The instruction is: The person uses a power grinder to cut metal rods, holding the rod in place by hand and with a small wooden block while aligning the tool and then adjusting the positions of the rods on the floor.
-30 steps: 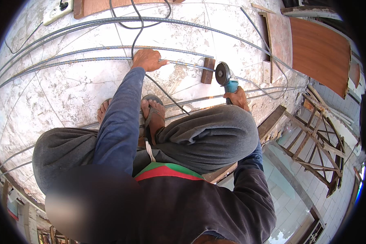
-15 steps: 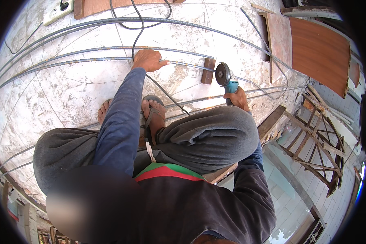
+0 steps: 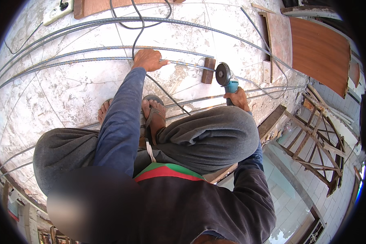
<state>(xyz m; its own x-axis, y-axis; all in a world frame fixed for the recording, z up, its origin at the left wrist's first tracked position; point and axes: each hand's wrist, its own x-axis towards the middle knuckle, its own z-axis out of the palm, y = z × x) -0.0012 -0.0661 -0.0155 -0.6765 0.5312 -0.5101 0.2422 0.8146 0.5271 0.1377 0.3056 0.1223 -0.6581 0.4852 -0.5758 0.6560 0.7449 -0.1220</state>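
My left hand (image 3: 149, 60) is closed around a steel rebar (image 3: 187, 64) that rests across a small brown wooden block (image 3: 208, 70). In my right hand (image 3: 238, 99) is the body of a teal angle grinder (image 3: 231, 84). Its dark disc (image 3: 222, 73) meets the rebar just right of the block; the exact contact point is hidden behind the disc. Faint orange streaks show low on the floor to the left of the grinder. A second rebar (image 3: 179, 51) runs just beyond the held one, its end near the block.
Longer rebars (image 3: 158, 19) curve across the far side, and others lie close to my sandalled feet (image 3: 154, 114). A black cable (image 3: 162, 88) crosses the bars. At far left sits a white socket strip (image 3: 57, 11). Brown boards (image 3: 319, 53) and a wooden frame (image 3: 313, 138) stand right.
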